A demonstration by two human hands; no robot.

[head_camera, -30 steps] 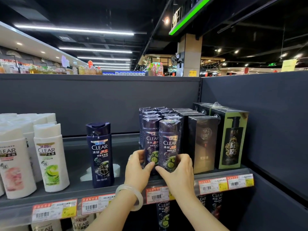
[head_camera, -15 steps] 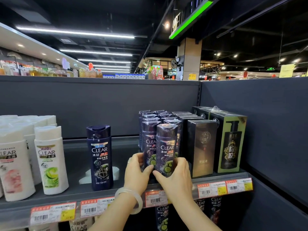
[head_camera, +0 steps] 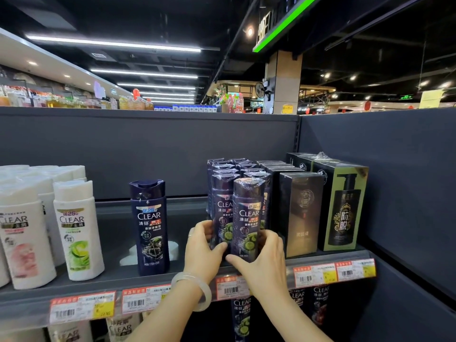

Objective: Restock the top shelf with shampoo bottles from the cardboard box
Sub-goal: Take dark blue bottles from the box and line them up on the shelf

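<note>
We grip the front shampoo bottle (head_camera: 248,218) at the top shelf (head_camera: 153,282) edge, left hand (head_camera: 201,253) and right hand (head_camera: 262,264) fingers curled round its base; seat it upright, flush with the row.

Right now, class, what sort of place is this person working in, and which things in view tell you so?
Probably a supermarket: CLEAR shampoo bottles stand in rows, barcoded price tags line the shelf edge, and further stocked aisles show behind.
</note>
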